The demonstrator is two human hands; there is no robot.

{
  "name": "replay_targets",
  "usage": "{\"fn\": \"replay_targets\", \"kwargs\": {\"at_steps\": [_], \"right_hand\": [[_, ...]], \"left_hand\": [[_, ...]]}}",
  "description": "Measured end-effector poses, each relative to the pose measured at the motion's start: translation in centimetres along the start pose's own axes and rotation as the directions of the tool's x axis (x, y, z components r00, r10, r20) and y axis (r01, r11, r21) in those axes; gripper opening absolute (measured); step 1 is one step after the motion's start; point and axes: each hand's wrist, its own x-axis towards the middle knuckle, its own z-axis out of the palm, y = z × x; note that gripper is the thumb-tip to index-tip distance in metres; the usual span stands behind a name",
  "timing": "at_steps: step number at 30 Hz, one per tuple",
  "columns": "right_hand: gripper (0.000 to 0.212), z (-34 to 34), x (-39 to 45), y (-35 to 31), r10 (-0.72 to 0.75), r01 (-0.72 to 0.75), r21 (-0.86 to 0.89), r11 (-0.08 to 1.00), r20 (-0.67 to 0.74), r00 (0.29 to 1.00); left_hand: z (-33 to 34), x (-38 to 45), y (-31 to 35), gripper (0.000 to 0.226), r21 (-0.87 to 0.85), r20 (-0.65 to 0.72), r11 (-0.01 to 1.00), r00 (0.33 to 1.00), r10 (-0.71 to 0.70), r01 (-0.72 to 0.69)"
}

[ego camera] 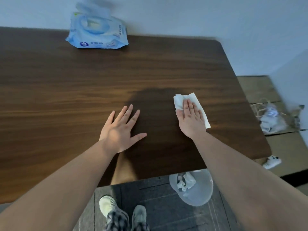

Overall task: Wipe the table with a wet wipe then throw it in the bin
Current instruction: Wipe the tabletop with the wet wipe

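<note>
A white wet wipe (180, 100) lies spread on the dark wooden table (66, 90), right of the middle. My right hand (190, 119) presses flat on the wipe, fingers together and pointing away from me. To its left, my left hand (120, 129) rests palm down on the bare wood with fingers spread and nothing under it. A pale translucent bin (198, 195) stands on the floor just below the table's near edge, under my right forearm, with crumpled white wipes inside.
A blue pack of wet wipes (97, 33) with its lid open sits at the table's far edge by the wall. Cardboard (260, 90) lies on the floor to the right with a bag (271, 119) and a white game controller (272, 161). My shoes (123, 214) are below.
</note>
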Motion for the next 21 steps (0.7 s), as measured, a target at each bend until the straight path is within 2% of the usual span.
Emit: {"fn": "replay_targets", "kwargs": {"at_steps": [4,11,16,21], "right_hand": [[0.057,-1.1,0.2,4.0,0.091,-0.091,0.024,0.996,0.005,0.996],[0.057,-2.4,0.2,11.0,0.23,-0.229,0.035,0.973,-0.017,0.973],[0.057,-2.4,0.3,12.3,0.245,-0.243,0.046,0.969,-0.041,0.969],[0.058,-2.3,0.2,11.4,0.27,-0.269,0.06,0.961,-0.011,0.963]], "left_hand": [[-0.8,2.4,2.7,0.086,0.057,0.04,0.998,0.999,0.025,-0.028],[0.5,3.8,4.4,0.091,0.035,0.095,0.999,0.995,0.014,-0.018],[0.7,3.8,4.5,0.086,0.059,0.073,0.998,0.997,0.014,-0.019],[0.7,3.8,4.3,0.092,0.042,0.072,0.999,0.997,0.022,-0.025]]}}
